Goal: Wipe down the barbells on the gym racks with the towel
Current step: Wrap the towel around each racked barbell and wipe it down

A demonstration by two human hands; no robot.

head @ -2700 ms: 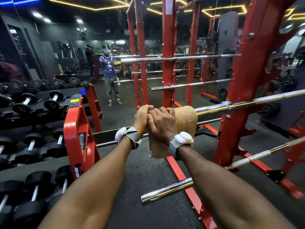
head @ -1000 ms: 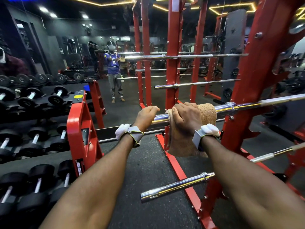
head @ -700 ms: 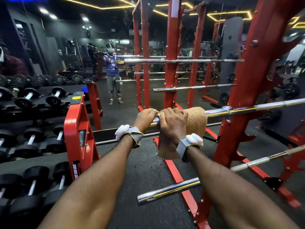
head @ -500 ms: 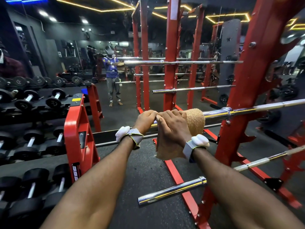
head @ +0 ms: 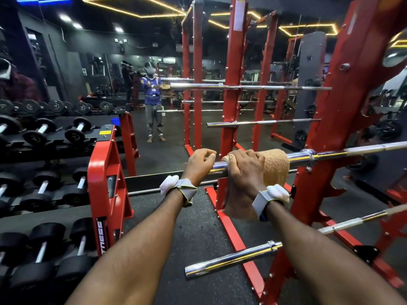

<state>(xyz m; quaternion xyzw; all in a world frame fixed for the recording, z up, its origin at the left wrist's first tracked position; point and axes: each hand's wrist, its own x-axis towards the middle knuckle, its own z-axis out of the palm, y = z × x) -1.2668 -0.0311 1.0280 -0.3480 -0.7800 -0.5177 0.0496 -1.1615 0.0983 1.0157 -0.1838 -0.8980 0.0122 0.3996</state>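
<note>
The chrome steel barbell [head: 326, 153] lies on hooks of the red steel rack [head: 343, 102], its sleeve jutting left of the upright. The left hand [head: 201, 164] curls its fingers over the bare sleeve end, likely steadying it; the right hand [head: 244, 170], palm down, fingers curled, clamps the tan terry towel [head: 276, 168] round the sleeve so cloth rubs every side.

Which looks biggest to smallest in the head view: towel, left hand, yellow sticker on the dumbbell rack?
1. towel
2. left hand
3. yellow sticker
Apparent size only; the sticker is farther from the camera.
</note>
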